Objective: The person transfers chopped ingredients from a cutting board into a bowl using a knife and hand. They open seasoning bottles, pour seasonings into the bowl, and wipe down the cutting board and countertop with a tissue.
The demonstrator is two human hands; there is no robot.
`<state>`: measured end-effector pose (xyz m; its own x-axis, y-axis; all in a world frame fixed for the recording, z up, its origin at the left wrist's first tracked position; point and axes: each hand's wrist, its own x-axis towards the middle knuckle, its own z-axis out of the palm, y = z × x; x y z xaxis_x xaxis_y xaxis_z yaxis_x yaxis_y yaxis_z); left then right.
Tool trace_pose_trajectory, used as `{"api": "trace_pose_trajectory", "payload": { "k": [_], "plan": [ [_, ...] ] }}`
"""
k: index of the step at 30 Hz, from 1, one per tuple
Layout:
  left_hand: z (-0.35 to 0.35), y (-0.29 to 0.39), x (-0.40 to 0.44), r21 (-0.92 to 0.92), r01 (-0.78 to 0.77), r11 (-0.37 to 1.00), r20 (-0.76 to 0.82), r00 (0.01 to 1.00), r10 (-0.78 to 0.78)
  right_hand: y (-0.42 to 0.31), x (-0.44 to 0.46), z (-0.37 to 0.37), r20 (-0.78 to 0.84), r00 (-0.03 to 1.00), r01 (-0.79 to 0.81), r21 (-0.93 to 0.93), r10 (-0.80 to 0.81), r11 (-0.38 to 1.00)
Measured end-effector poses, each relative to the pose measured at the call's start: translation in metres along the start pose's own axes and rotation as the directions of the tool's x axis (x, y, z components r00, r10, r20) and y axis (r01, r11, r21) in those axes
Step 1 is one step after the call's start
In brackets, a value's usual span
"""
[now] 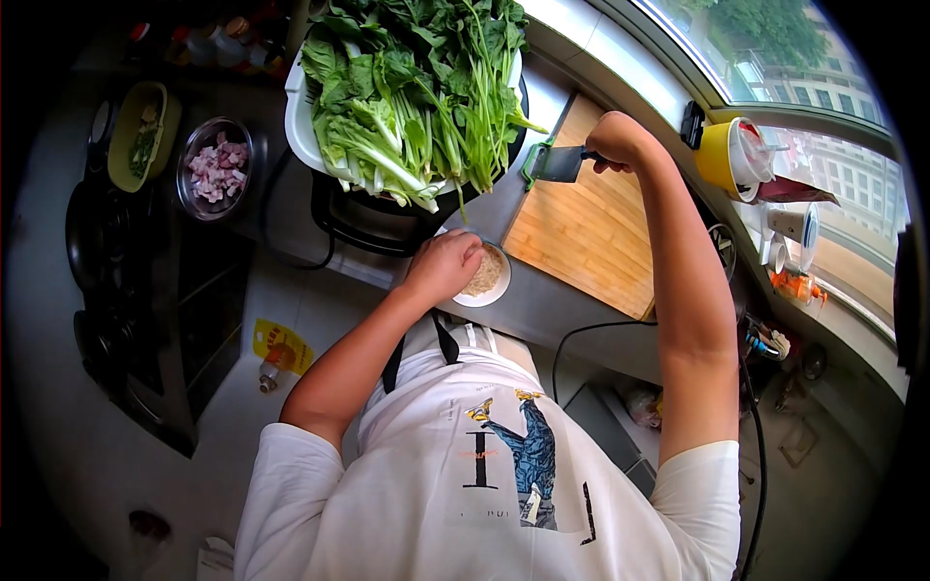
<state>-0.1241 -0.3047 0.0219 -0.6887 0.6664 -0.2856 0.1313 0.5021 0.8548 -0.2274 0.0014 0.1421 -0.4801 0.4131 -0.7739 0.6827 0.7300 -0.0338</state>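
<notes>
My right hand is closed round the dark handle of a kitchen knife, whose broad blade is over the upper left corner of a wooden cutting board. A green loop, perhaps the board's handle, shows by the blade. My left hand has its fingers curled over the rim of a small white bowl at the counter's front edge. Pale, finely chopped food lies in the bowl; my fingers hide part of it.
A white basket heaped with leafy greens stands beyond my left hand. Farther left are a bowl of diced meat and a yellow-green container. A yellow tub stands on the windowsill. A black cable crosses the counter front.
</notes>
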Motion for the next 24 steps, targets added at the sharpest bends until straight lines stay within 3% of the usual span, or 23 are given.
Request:
{"api": "trace_pose_trajectory", "payload": {
  "k": [3,7,16,19,21,24],
  "plan": [
    [-0.002,-0.002,0.0,-0.008,-0.001,1.0,-0.004,1.0,0.001,0.008,0.0,0.0,-0.018,1.0,0.019,-0.011,-0.019,1.0],
    [-0.006,0.002,-0.001,-0.001,0.014,1.0,0.025,1.0,-0.014,0.034,-0.023,-0.009,-0.079,0.993,0.097,0.109,-0.088,0.989],
    [0.013,0.016,0.006,0.037,-0.013,0.999,0.095,0.995,0.01,0.122,-0.103,0.001,-0.163,0.985,0.075,0.161,-0.048,0.984],
    [0.026,0.026,0.01,0.046,-0.103,0.994,0.126,0.987,0.097,0.179,-0.118,0.034,-0.251,0.968,0.053,0.263,0.016,0.963],
    [0.03,0.039,0.01,0.064,-0.031,0.997,0.21,0.977,0.017,0.229,-0.116,0.083,-0.449,0.893,0.158,0.3,-0.007,0.941],
    [0.045,0.044,0.011,0.11,-0.086,0.99,0.255,0.965,0.055,0.287,-0.116,0.168,-0.558,0.826,0.19,0.407,0.079,0.893]
  ]
}}
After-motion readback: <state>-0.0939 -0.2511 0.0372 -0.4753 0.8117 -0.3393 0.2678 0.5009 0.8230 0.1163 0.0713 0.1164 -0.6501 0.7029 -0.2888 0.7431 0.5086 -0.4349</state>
